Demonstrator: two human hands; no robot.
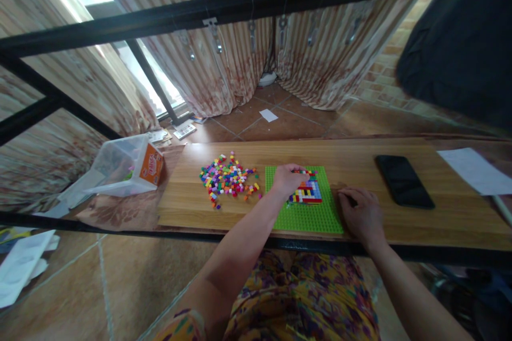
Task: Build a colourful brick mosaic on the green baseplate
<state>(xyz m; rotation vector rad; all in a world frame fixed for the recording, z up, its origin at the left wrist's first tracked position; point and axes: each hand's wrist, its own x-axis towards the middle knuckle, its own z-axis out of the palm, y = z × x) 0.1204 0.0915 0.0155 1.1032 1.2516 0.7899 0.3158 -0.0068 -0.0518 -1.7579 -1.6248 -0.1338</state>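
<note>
A green studded baseplate (308, 216) lies on the wooden table (400, 224) in front of me. A patch of small coloured bricks (307, 192) is built on its far middle. My left hand (288, 178) rests on the plate, fingertips at the top edge of that patch; whether it pinches a brick I cannot tell. My right hand (360, 214) lies on the table with curled fingers, touching the plate's right edge. A loose heap of coloured bricks (229, 178) sits left of the plate.
A black phone (404, 181) lies to the right, with a white sheet (476, 170) beyond it. A clear plastic tub with an orange label (132, 168) stands off the table's left end. A black bar (240, 8) crosses overhead. Papers lie on the tiled floor.
</note>
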